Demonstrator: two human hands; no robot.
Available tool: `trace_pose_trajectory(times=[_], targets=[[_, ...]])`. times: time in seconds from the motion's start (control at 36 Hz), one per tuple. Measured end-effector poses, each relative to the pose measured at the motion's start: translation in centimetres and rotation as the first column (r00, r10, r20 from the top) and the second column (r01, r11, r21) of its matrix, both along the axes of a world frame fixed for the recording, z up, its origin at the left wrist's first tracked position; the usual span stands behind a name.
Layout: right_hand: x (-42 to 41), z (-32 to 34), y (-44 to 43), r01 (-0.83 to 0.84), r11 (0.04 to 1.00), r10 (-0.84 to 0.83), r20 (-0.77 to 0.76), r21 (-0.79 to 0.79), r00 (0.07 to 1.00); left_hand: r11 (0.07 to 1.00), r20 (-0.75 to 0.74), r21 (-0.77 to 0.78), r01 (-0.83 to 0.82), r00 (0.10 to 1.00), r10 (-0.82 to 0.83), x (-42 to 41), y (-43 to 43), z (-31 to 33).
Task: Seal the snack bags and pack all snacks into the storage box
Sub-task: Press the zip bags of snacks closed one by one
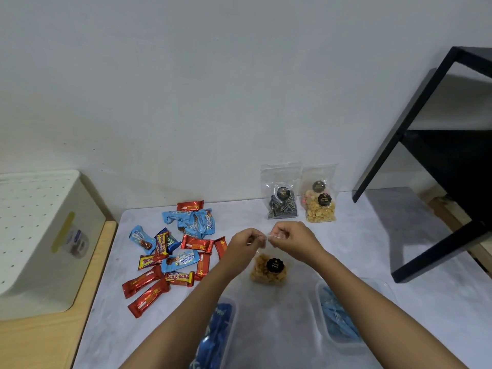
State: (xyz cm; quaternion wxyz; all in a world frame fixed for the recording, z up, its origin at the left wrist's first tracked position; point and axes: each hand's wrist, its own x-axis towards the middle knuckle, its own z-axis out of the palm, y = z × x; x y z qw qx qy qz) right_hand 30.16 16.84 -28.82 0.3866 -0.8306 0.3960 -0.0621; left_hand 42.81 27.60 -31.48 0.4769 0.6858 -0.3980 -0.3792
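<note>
White box: white perforated plastic box (40,235), far left on a wooden ledge (40,339) off the desk edge.
Desk: pale grey marbled desk (372,249).
Bars: loose pile of red and blue foil-wrapped snack bars (173,251), left-centre on desk.
Left tub: clear plastic tub with blue packets (221,323), near edge, under the left forearm.
Left hand: left hand (246,243) pinches the top-left edge of the bag.
Bag: clear plastic bag of golden snacks with round black label (269,270), upright at desk centre, between the tubs.
Right hand: right hand (292,237) pinches the same top edge, just beside the left.
Rear bags: clear bag with dark patterned contents (282,203) and clear bag of pale nuts (320,206), side by side at the wall.
Right tub: second clear tub with blue packets (338,315), near edge.
Frame: black metal frame (426,155), far right.
</note>
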Motion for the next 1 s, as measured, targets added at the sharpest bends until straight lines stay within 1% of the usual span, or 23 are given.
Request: trace_pose_trajectory(times=[0.19,0.28,0.36,0.47,0.58,0.64,0.72,0.83,0.94,1.0], targets=[[0.0,0.4,0.3,-0.020,1.000,0.020,-0.015,-0.016,1.000,1.000,0.009,0.004,-0.014,1.000,0.014,0.2,0.2,0.2],[-0.3,0.5,0.0,-0.039,0.999,0.039,-0.036,0.015,0.999,1.000,0.025,0.009,-0.018,1.000,0.018,0.2,0.2,0.3],[-0.5,0.5,-0.3,-0.043,0.997,0.045,-0.024,0.069,0.999,0.999,0.039,0.021,-0.032,0.999,0.031,0.2,0.1,0.5],[-0.6,0.5,-0.3,-0.063,0.995,0.064,-0.007,0.077,0.998,0.999,0.071,0.022,-0.026,0.997,0.025,0.5,0.0,0.8],[-0.6,0.6,-0.1,-0.066,0.995,0.068,-0.017,0.078,0.998,1.000,0.018,0.009,0.006,1.000,-0.006,0.8,0.1,0.9],[-0.6,0.8,0.1,-0.065,0.996,0.068,-0.039,0.052,0.997,0.999,0.005,0.004,0.032,0.999,-0.032,0.8,0.3,1.0],[-0.6,1.3,0.4,-0.074,0.997,0.070,-0.090,-0.035,0.993,0.998,-0.019,0.010,0.055,0.998,-0.055,0.8,0.4,1.2],[-0.3,1.4,0.8,-0.061,0.995,0.054,-0.085,-0.077,0.995,0.998,-0.021,0.003,0.056,0.998,-0.056,0.9,0.2,1.3],[-0.1,1.3,0.6,-0.038,0.993,0.028,-0.094,-0.113,0.995,1.000,-0.134,-0.013,-0.004,0.991,0.003,0.9,0.7,1.0],[-0.2,1.5,0.5,-0.038,0.993,0.028,-0.089,-0.115,0.996,0.998,-0.138,-0.022,-0.053,0.989,0.049,0.8,0.8,0.7]])
